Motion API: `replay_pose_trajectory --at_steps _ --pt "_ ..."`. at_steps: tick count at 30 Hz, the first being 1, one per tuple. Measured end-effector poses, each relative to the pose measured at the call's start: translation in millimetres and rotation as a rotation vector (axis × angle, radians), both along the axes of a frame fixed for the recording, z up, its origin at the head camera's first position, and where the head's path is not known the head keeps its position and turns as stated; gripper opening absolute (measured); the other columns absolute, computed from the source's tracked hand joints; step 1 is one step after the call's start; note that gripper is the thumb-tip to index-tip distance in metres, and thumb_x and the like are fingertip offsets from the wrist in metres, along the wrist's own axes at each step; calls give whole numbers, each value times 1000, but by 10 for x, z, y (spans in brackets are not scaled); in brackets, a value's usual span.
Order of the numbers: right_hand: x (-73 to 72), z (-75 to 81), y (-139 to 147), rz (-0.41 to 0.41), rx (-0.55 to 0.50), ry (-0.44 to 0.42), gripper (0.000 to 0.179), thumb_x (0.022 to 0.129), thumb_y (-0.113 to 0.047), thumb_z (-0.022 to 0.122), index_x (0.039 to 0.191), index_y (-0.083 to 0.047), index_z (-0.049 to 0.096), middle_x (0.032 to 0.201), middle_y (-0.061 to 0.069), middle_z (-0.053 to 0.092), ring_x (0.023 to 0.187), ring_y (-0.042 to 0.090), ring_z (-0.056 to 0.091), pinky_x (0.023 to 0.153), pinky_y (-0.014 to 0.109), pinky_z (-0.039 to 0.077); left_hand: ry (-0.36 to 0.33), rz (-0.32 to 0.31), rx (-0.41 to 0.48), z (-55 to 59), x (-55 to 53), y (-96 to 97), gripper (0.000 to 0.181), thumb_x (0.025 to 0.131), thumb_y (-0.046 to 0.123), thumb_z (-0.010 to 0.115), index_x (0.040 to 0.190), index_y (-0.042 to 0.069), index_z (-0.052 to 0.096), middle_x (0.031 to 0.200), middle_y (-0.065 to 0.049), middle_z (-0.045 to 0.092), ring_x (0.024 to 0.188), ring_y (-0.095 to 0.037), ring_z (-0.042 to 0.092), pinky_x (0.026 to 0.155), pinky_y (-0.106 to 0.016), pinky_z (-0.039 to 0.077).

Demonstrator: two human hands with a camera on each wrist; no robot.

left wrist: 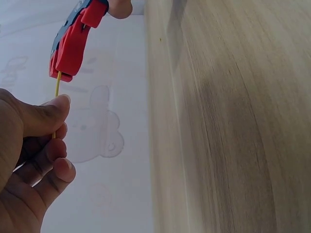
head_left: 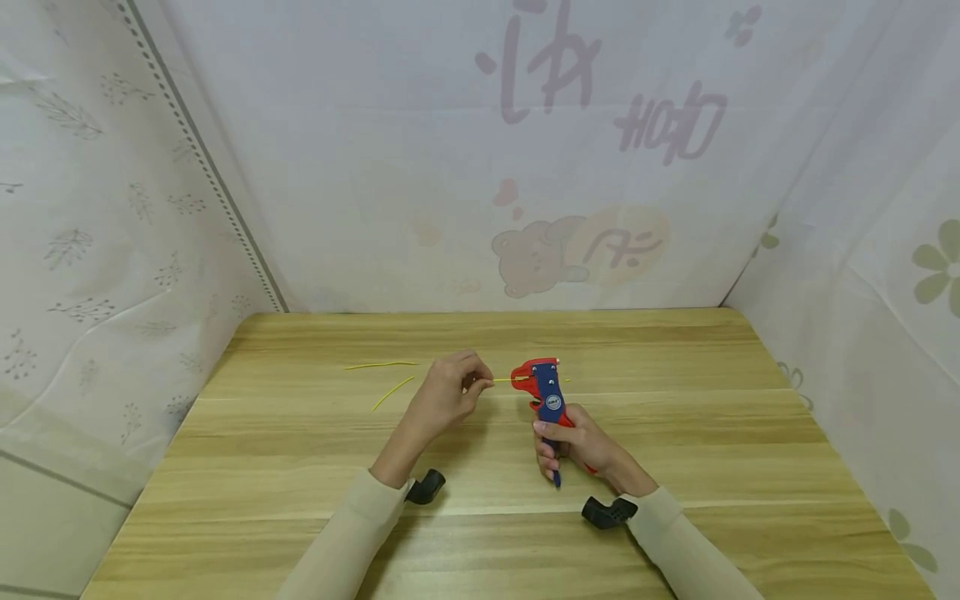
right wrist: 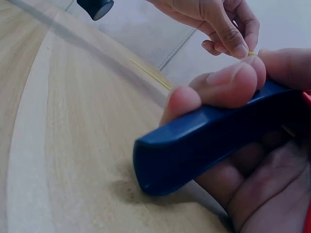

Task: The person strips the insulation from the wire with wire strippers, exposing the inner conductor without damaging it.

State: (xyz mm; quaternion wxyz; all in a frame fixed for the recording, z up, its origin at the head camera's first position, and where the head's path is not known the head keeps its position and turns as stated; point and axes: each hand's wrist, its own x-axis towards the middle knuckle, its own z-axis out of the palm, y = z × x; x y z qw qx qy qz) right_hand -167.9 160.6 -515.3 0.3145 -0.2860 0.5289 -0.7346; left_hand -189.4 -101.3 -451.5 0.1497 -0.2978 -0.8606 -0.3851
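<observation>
My right hand (head_left: 592,442) grips the handles of a red and blue wire stripper (head_left: 551,387), its head raised and facing left. Between thumb and index finger, my left hand (head_left: 447,390) pinches a short yellow wire (head_left: 502,380). In the left wrist view, that wire (left wrist: 57,85) runs from the fingertips into the red nose of the wire stripper (left wrist: 72,51); its far end is hidden inside. The right wrist view has fingers curled over the blue handle (right wrist: 194,133), with the left hand (right wrist: 218,22) beyond.
Two more yellow wires, one upper (head_left: 380,365) and one lower (head_left: 392,393), lie on the wooden table (head_left: 300,467) left of my left hand. A tiny yellow scrap (head_left: 567,381) lies right of the stripper head. Printed cloth (head_left: 375,167) hangs behind the table.
</observation>
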Motion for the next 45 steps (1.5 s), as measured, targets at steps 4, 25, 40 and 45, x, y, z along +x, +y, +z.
replay_pose_trajectory --at_steps 4,25,40,45 --pt "8 17 -6 -16 12 4 20 110 -10 41 93 -2 48 68 0 50 54 13 53 55 30 57 -10 -6 6 4 3 -1 11 87 -1 79 83 6 72 79 -3 67 64 -7 53 57 -18 47" --pt "-65 -1 58 -4 -47 -12 18 109 -7 40 111 10 44 83 4 67 70 16 69 72 39 64 -171 43 -40 -10 -37 -77 12 88 3 79 85 9 70 81 -1 67 68 -9 54 63 -20 48" --pt "-110 6 165 -61 -39 4 27 110 -9 41 116 17 37 86 4 70 73 17 72 76 42 64 -208 70 -55 -51 -105 -278 6 92 10 77 87 9 74 80 1 66 67 -10 49 60 -23 43" --pt "-133 12 213 -83 -27 -6 23 110 -8 40 116 14 39 86 5 70 73 18 72 76 42 64 -221 80 -50 -92 -116 -352 5 92 9 77 88 8 74 80 1 64 68 -11 48 61 -23 42"
